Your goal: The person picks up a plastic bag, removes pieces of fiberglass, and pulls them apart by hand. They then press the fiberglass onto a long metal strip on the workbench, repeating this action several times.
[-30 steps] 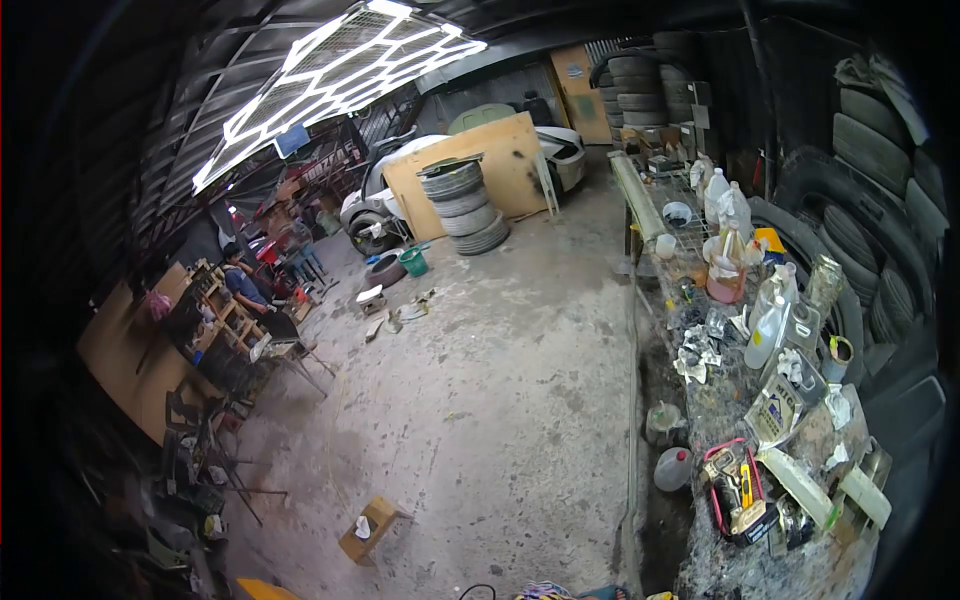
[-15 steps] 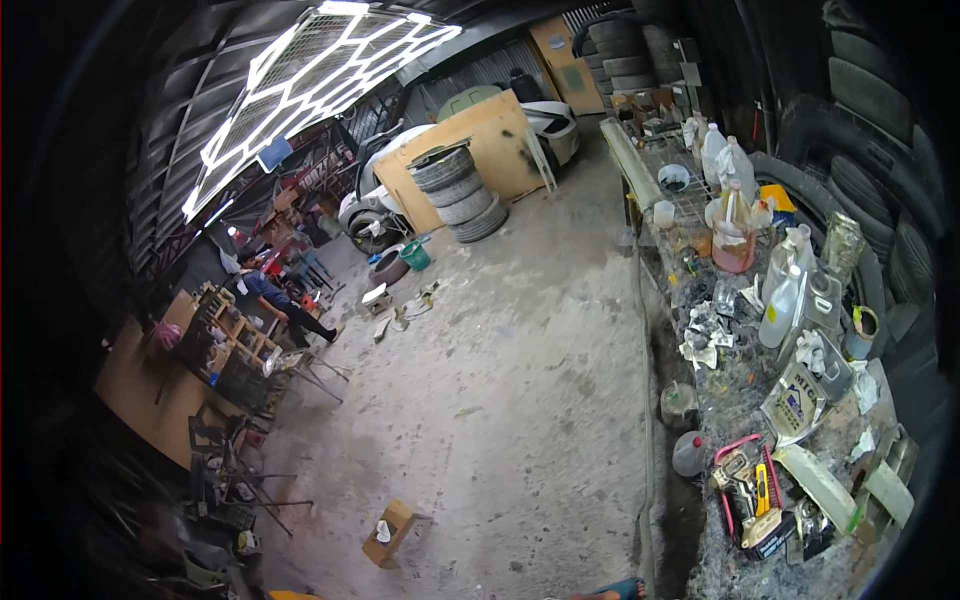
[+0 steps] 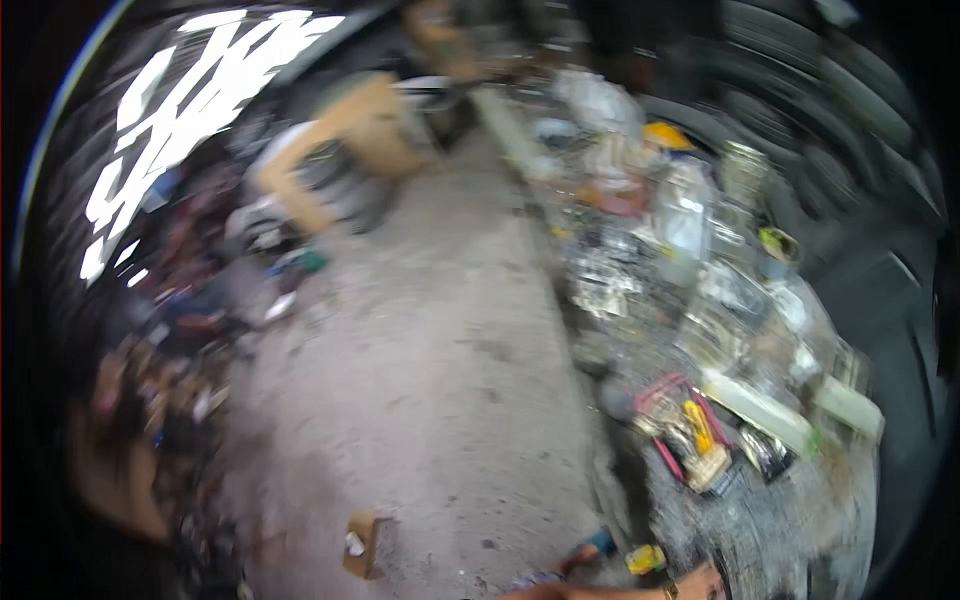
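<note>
A bare forearm, which I take to be my right, reaches in along the bottom edge, with a dark band at the wrist. My right hand is at the front edge of the bench, smeared by motion and partly cut off, so its fingers do not show clearly. Close to its left is a small yellow thing whose kind I cannot make out. Farther left, a blurred teal thing adjoins a patch of skin. My left hand cannot be seen. Above the hand on the bench sits a pink-rimmed tray with a yellow-handled tool in it.
Pale strips, bottles, a can and crumpled paper crowd the bench. Tyres line the right side. A small wooden box stands on the concrete floor. A wooden board leans near stacked tyres.
The view has swung, shifting the bench and floor leftward and up, with heavy blur. A forearm, hand and small yellow thing now show at the bottom right.
</note>
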A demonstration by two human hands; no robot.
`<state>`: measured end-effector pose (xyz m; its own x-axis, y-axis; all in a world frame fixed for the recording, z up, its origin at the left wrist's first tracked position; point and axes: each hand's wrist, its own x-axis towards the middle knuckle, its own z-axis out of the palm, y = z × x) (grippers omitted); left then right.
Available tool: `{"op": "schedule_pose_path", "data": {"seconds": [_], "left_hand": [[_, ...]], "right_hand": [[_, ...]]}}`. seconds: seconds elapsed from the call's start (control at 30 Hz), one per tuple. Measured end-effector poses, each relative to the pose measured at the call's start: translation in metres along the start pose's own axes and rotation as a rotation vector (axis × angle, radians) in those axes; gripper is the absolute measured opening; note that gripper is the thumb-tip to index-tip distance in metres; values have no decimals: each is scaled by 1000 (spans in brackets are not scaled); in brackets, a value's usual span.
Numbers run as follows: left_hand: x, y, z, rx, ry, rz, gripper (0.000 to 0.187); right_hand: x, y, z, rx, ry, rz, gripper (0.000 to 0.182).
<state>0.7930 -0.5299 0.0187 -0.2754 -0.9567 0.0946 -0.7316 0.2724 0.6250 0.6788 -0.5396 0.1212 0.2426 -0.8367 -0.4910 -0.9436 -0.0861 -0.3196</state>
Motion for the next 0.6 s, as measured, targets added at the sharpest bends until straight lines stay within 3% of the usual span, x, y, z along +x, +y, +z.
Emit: {"op": "schedule_pose_path", "data": {"seconds": [0.03, 0.07, 0.1, 0.13, 0.17, 0.2, 0.23, 0.27, 0.33, 0.47, 0.6], "left_hand": [[-3, -3, 6, -30, -1, -39, 35], [-1, 9, -45, -25, -108, -85, 36], [-2, 8, -23, -43, 26, -101, 32], [-5, 6, -6, -19, -16, -119, 28], [-7, -2, 23, -16, 49, -103, 32], [1, 16, -36, 162, -302, -35, 33], [-4, 7, -15, 195, -196, 11, 31], [-1, 12, -21, 243, -219, 32, 30], [1, 16, -28, 320, -258, 63, 28], [1, 15, -24, 356, -195, 85, 22], [-2, 17, -24, 373, -167, 112, 17]], "right_hand": [[5, 8, 7, 74, 80, -51, 55], [11, 17, 14, 142, 156, -107, 48], [7, 32, 17, 149, 265, -170, 52], [-9, 33, 10, 165, 143, 31, 51], [-19, 46, 12, 94, 104, 59, 48], [-31, 52, 14, 147, 142, 49, 39], [-40, 63, 15, 202, 178, 6, 29], [-52, 80, 17, 225, 208, 63, 29], [-68, 102, 25, 405, 140, -31, 17], [-108, 145, 20, 402, 2, 119, 23], [-138, 196, 24, 438, 60, 122, 24]]}}
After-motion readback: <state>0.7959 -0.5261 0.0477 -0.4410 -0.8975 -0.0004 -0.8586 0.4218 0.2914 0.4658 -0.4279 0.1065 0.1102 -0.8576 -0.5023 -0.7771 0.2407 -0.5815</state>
